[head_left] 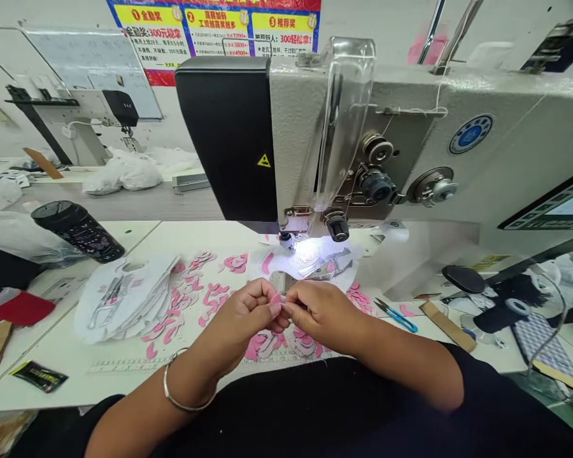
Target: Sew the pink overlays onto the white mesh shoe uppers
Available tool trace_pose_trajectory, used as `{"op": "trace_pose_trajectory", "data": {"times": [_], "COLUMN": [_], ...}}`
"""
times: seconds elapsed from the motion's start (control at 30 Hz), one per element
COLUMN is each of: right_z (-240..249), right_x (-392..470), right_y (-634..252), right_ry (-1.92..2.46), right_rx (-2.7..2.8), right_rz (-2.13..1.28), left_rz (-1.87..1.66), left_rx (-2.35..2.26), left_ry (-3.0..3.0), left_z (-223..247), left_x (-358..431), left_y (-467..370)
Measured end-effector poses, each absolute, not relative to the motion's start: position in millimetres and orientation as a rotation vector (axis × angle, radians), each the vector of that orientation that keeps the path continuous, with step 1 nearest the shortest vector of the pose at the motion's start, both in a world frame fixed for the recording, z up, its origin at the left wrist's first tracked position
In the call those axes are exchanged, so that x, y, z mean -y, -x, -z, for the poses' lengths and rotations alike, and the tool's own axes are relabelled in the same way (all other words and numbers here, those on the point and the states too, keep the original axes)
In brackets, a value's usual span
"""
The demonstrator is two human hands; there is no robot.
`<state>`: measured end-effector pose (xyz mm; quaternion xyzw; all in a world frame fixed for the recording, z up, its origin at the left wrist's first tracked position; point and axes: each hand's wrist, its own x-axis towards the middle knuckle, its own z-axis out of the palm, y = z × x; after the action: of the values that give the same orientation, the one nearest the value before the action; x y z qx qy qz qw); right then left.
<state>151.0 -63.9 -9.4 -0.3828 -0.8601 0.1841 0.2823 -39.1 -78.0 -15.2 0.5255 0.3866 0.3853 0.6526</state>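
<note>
My left hand [254, 312] pinches a small pink fabric piece [276, 298] between thumb and fingers. Right beside it, my right hand [319, 310] is closed with its fingertips at the same piece. Both hands are in front of the sewing machine [286, 127], whose lit needle area lies just beyond them. Under the needle is a white textured sheet [262, 254] bearing a grey patterned piece [333, 264] and pink shapes. Loose pink cut pieces [214, 298] are scattered around and beneath my hands.
A stack of white sheets [88, 312] lies to the left, near a black tumbler [79, 229]. Blue thread snips [397, 316] lie to the right by a brown strip [446, 326]. A ruler scale [124, 366] runs along the table front. Another sewing machine [88, 117] stands behind.
</note>
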Motion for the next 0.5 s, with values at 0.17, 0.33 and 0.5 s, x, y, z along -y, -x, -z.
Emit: {"op": "trace_pose_trajectory", "data": {"times": [0.17, 0.33, 0.5], "right_z": [5.7, 9.8, 25.6], "right_x": [54.9, 36.6, 25.1], "right_y": [-169.4, -189.6, -192.6], "right_ry": [0.971, 0.88, 0.892], "right_rx": [2.297, 2.109, 2.175], "right_rz": [-0.357, 0.092, 0.16], "left_rz": [-0.828, -0.951, -1.026], "left_rx": [-1.157, -1.464, -1.405], "left_ry": [-1.666, -1.919, -1.899], "left_z": [-7.8, -36.4, -27.6], "left_x": [64.6, 40.0, 10.6], "left_y": [47.0, 42.0, 26.7]}}
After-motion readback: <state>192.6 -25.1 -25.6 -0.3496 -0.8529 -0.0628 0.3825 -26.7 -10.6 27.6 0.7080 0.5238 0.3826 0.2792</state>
